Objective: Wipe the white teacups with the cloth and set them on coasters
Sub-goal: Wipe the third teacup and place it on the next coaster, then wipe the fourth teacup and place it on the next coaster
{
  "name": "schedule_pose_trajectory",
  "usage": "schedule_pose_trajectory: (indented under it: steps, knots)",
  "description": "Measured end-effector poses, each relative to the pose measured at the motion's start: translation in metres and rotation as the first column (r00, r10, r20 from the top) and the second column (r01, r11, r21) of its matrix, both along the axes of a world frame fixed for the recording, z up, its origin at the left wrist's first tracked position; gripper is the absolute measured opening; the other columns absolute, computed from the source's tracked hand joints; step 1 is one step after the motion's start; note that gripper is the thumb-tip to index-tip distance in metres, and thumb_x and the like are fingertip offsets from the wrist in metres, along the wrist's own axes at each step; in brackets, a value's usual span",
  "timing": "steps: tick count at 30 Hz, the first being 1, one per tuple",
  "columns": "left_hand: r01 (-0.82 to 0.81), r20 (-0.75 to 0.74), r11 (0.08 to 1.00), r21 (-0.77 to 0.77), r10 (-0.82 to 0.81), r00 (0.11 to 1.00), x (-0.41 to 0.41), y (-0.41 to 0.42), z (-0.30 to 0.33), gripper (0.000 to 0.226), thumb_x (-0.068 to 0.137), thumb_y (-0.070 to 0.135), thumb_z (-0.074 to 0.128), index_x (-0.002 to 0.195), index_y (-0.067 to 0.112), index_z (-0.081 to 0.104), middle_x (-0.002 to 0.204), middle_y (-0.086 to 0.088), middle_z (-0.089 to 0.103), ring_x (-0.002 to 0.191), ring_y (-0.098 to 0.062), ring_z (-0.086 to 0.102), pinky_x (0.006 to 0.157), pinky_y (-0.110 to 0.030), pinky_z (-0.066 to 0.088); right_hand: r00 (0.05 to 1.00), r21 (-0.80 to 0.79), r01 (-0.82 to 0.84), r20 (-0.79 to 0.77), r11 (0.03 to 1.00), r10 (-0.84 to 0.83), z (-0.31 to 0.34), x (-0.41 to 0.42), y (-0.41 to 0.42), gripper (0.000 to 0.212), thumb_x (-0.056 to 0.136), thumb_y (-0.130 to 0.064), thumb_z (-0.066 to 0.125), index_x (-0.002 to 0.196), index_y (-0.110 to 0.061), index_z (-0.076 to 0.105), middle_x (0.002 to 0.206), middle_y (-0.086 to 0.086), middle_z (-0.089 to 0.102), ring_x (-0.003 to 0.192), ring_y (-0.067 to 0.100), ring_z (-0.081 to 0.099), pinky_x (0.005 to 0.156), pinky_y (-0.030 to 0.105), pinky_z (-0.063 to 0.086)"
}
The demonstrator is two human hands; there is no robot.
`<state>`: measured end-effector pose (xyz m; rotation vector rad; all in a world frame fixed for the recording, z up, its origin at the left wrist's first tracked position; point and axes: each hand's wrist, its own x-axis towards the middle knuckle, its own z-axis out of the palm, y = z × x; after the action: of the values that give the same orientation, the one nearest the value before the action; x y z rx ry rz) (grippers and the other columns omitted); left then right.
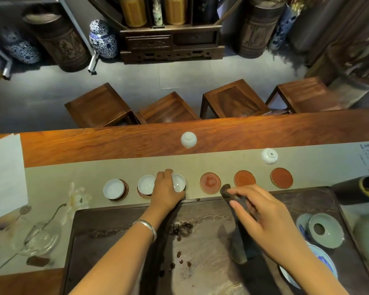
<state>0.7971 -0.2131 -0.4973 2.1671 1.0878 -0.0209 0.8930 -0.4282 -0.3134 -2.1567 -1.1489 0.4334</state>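
Three white teacups stand upright on coasters in a row: one (pixel 113 189), a second (pixel 146 185), and a third (pixel 179 182) that my left hand (pixel 166 189) grips by its rim. To their right lie three bare red coasters (pixel 210 182), (pixel 244 178), (pixel 281 178). Two more white cups sit upside down farther back, one (pixel 188 139) on the wood and one (pixel 269 156) on the runner. My right hand (pixel 266 220) holds a dark cloth (pixel 240 237) over the tea tray.
A dark stone tea tray (pixel 200 252) fills the near middle. A celadon lid and saucer (pixel 325 229) and a blue-white plate (pixel 326 262) sit at right, glassware (pixel 41 237) and a white flower (pixel 76 199) at left. Wooden stools (pixel 168 109) stand beyond the table.
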Motion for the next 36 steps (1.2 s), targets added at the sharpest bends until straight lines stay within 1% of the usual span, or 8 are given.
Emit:
schedule_pose_trajectory:
  steps: [5,8,12,15,19,24,30,36]
  knots:
    - [-0.008,0.225,1.000,0.005,0.007,0.974,-0.006,-0.013,0.033,0.064,0.080,0.029,0.076,0.136,0.016,0.046,0.134,-0.005,0.046,0.123,-0.018,0.045,0.097,-0.020,0.031,0.999,0.031,0.000,0.036,1.000,-0.001,0.004,-0.004,-0.001,0.024,0.081,-0.006,0.069,0.105,-0.009,0.068,0.099,0.001,0.067,0.091,0.013,0.062,0.080,0.017,0.046]
    - [0.035,0.386,0.986,-0.165,0.032,0.922,-0.018,-0.037,0.071,0.040,0.087,0.030,0.071,0.125,0.028,0.057,0.124,0.008,0.056,0.113,-0.005,0.054,0.096,-0.021,0.043,0.999,0.050,0.021,0.030,0.999,-0.023,0.009,-0.007,-0.002,0.024,0.082,-0.007,0.069,0.106,-0.011,0.067,0.099,-0.001,0.067,0.091,0.011,0.062,0.080,0.011,0.043]
    - [0.255,0.530,0.811,-0.526,0.078,0.844,-0.039,-0.078,0.128,0.040,0.082,0.039,0.067,0.120,0.029,0.062,0.117,0.013,0.066,0.110,-0.006,0.062,0.090,-0.018,0.049,0.999,0.112,0.035,0.018,0.993,-0.038,0.021,-0.019,-0.001,0.024,0.084,-0.009,0.067,0.107,-0.013,0.067,0.098,0.000,0.066,0.087,0.015,0.062,0.075,0.019,0.046]
    - [0.324,0.582,0.700,-0.637,0.161,0.797,-0.050,-0.098,0.156,0.053,0.072,0.035,0.071,0.120,0.018,0.059,0.111,0.004,0.070,0.101,-0.016,0.067,0.090,-0.026,0.053,1.000,0.159,0.013,0.008,0.987,-0.015,0.032,-0.033,-0.002,0.024,0.085,-0.009,0.066,0.108,-0.014,0.067,0.099,-0.002,0.065,0.090,0.013,0.062,0.076,0.024,0.047]
    - [0.315,0.600,0.609,-0.728,0.345,0.721,-0.062,-0.108,0.176,0.041,0.083,0.013,0.072,0.121,0.009,0.056,0.099,-0.003,0.073,0.092,-0.017,0.069,0.078,-0.027,0.058,0.999,0.205,-0.054,0.011,0.977,0.053,0.046,-0.054,-0.008,0.028,0.084,-0.004,0.066,0.110,-0.014,0.068,0.102,-0.007,0.064,0.096,0.003,0.058,0.082,0.014,0.044]
    - [0.344,0.638,0.607,-0.716,0.369,0.676,-0.085,-0.120,0.188,0.021,0.082,0.016,0.069,0.101,0.019,0.065,0.090,-0.001,0.073,0.081,-0.013,0.070,0.065,-0.022,0.055,0.994,0.227,-0.105,-0.017,0.968,0.112,0.055,-0.083,-0.026,0.030,0.088,-0.009,0.057,0.115,-0.020,0.064,0.105,-0.009,0.060,0.099,0.004,0.056,0.082,0.015,0.044]
    - [0.334,0.697,0.677,-0.656,0.374,0.612,-0.102,-0.132,0.200,0.017,0.080,0.012,0.068,0.085,0.028,0.070,0.083,0.000,0.073,0.073,-0.012,0.070,0.058,-0.021,0.054,1.000,0.260,0.016,-0.019,0.966,-0.011,0.057,-0.108,-0.052,0.047,0.083,-0.034,0.062,0.127,-0.035,0.045,0.118,-0.018,0.044,0.105,0.003,0.050,0.084,0.007,0.038]
    - [0.471,0.764,0.663,-0.582,0.249,0.595,-0.115,-0.136,0.214,0.017,0.084,0.004,0.067,0.099,0.012,0.063,0.086,0.002,0.074,0.079,-0.008,0.070,0.064,-0.019,0.055,0.998,0.134,-0.044,0.046,0.990,0.038,0.055,-0.119,-0.070,0.054,0.084,-0.060,0.043,0.134,-0.046,0.029,0.129,-0.023,0.049,0.118,-0.006,0.044,0.095,0.018,0.041]
